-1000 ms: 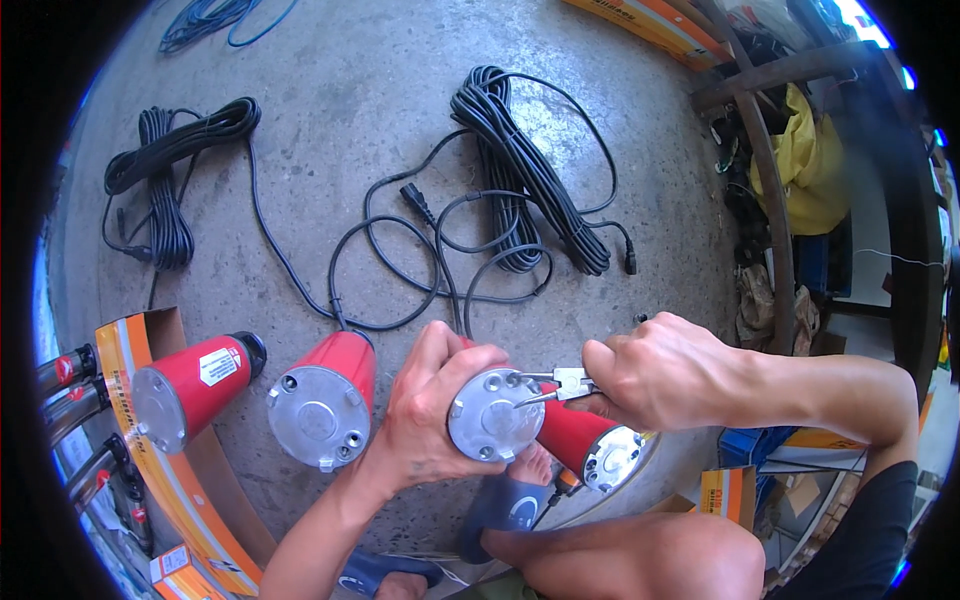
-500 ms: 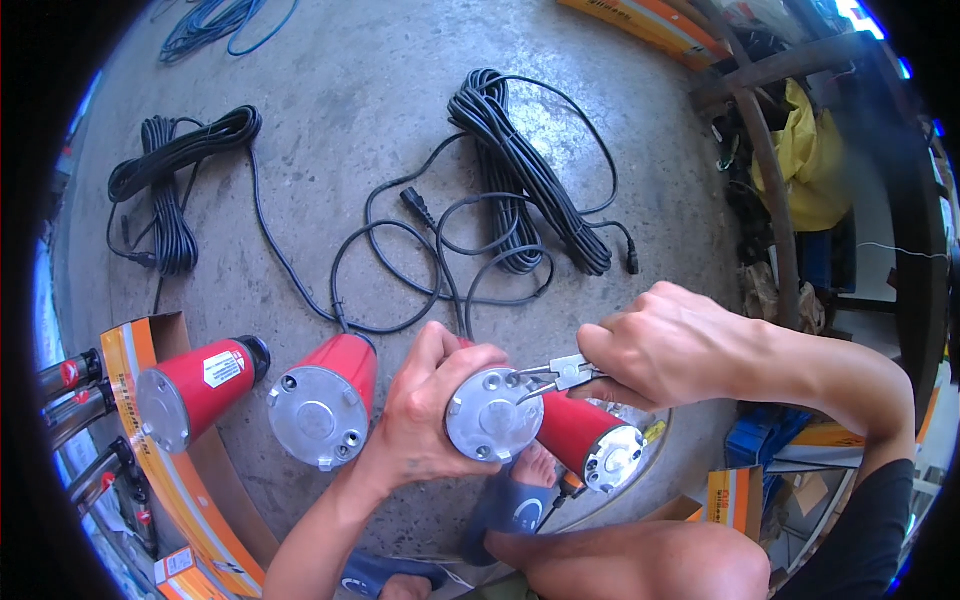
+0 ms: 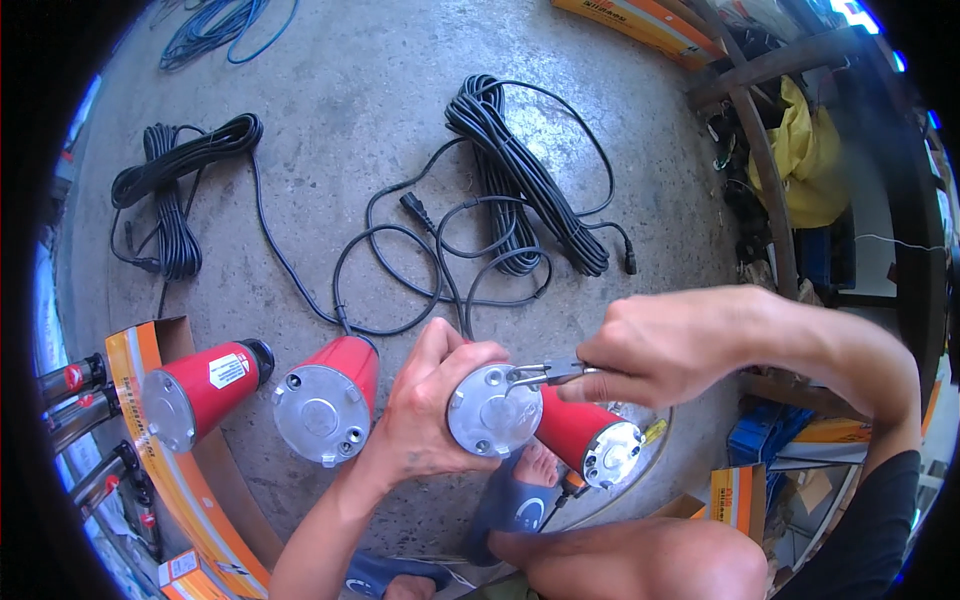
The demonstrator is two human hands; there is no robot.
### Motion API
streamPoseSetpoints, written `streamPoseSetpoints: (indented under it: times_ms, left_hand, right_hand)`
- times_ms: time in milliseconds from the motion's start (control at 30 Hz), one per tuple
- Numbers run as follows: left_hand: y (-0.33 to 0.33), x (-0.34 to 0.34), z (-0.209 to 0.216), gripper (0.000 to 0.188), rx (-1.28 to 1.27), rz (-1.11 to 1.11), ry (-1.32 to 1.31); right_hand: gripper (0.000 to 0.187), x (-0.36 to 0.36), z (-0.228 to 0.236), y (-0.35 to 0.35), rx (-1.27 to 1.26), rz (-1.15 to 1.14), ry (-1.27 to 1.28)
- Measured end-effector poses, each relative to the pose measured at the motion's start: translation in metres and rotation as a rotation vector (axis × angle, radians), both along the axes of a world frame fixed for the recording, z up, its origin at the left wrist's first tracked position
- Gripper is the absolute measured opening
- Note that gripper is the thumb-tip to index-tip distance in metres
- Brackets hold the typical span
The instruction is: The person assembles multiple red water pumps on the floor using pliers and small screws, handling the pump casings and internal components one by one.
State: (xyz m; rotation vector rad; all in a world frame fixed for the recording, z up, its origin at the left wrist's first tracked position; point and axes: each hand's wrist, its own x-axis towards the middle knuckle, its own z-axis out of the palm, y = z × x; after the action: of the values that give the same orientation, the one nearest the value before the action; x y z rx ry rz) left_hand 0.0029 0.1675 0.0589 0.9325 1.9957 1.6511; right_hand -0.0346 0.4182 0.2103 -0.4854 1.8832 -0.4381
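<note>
My left hand [image 3: 415,420] is wrapped round the side of a red cylinder with a silver metal end cap [image 3: 495,420] that faces up toward me. Closed on the handles of thin-tipped pliers [image 3: 558,372], my right hand [image 3: 645,345] brings their slim jaws to the cap's upper right edge. The tips lie over a hole there; how deep they reach, I cannot tell. Left of my left hand stands a second red cylinder [image 3: 320,415] with a similar cap, and a third red cylinder [image 3: 205,395] leans farther left. Another red cylinder [image 3: 585,445] rests below the pliers.
Bundled black cables [image 3: 530,180] lie on the concrete floor ahead, with another black cable bundle [image 3: 175,195] at the left. An orange carton [image 3: 170,470] is at the near left. Yellow sheeting [image 3: 805,160] and a wooden frame [image 3: 765,180] stand at the right.
My right hand has turned and lifted its wrist a little. The pliers lie flatter, and their tips have shifted left and slightly up over the cap. My left hand keeps its hold.
</note>
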Motion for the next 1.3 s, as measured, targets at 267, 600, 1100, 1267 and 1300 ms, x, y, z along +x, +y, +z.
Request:
streamPoseSetpoints:
  times_ms: [267,600,1100,1267,1300]
  left_hand:
    - [-0.002,0.001,0.014,0.085,-0.044,0.037,0.037]
    - [0.009,0.027,0.044,0.048,0.032,0.374,-0.003]
    - [0.013,0.014,0.065,0.029,-0.045,0.262,0.333]
    - [-0.005,0.018,0.087,0.021,-0.094,0.129,0.522]
    - [-0.011,0.023,0.092,0.021,-0.117,0.126,0.503]
  right_hand:
    - [0.063,-0.033,-0.012,0.006,0.115,-0.259,-0.590]
    - [0.060,0.026,-0.044,0.035,-0.194,-0.739,-0.898]
    - [0.059,0.063,0.005,0.017,-0.264,-0.634,-0.413]
    - [0.067,0.096,0.016,0.005,-0.370,-0.725,-0.422]
    - [0.064,0.101,0.020,0.002,-0.386,-0.830,-0.461]
